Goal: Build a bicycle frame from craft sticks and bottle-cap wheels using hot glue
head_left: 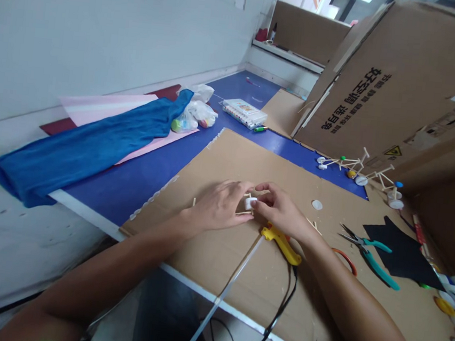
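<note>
My left hand (219, 206) and my right hand (280, 210) meet over a brown cardboard sheet (252, 162). Both pinch a small white bottle cap (250, 202) fitted with thin wooden sticks. My fingers are curled round the piece and hide most of it. A yellow glue gun (283, 244) lies just below my right hand, its clear glue stick (226, 289) reaching toward the table's front edge and its black cord hanging over it.
Teal-handled pliers (372, 252) and a black paper shape (402, 251) lie to the right. Stick-and-cap models (358, 169) stand by a large cardboard box (400, 85). Coloured caps (454, 302) sit far right. A blue cloth (88, 146), plastic bag (195, 115) and marker box (244, 112) lie left and back.
</note>
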{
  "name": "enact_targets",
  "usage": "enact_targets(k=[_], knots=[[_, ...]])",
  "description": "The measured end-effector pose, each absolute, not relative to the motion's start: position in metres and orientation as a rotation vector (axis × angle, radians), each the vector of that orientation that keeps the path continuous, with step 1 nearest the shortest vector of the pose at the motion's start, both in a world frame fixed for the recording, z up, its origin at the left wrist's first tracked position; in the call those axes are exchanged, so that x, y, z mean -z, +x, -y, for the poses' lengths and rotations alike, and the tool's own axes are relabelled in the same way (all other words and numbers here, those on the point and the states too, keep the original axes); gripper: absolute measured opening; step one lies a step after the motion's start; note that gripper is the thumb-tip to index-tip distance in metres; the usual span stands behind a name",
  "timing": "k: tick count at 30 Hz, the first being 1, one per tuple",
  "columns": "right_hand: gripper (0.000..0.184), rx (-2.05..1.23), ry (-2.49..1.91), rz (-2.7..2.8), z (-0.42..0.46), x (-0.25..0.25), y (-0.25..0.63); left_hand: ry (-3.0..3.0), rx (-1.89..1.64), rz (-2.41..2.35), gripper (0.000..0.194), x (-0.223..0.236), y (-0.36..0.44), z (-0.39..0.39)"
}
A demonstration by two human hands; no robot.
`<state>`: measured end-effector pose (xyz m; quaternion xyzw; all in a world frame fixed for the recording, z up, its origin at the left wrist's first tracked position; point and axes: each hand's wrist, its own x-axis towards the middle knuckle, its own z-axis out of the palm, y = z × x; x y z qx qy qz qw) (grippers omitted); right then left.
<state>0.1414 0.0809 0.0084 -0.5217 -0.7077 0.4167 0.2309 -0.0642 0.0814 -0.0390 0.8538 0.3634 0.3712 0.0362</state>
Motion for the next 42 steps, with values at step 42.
enact_targets(k=[42], knots=[[0.035,-0.513,-1.296,2.625,-0.072,0.002,0.12,2.644,-0.952,-1.204,0.063,0.058,-0.083,-0.066]])
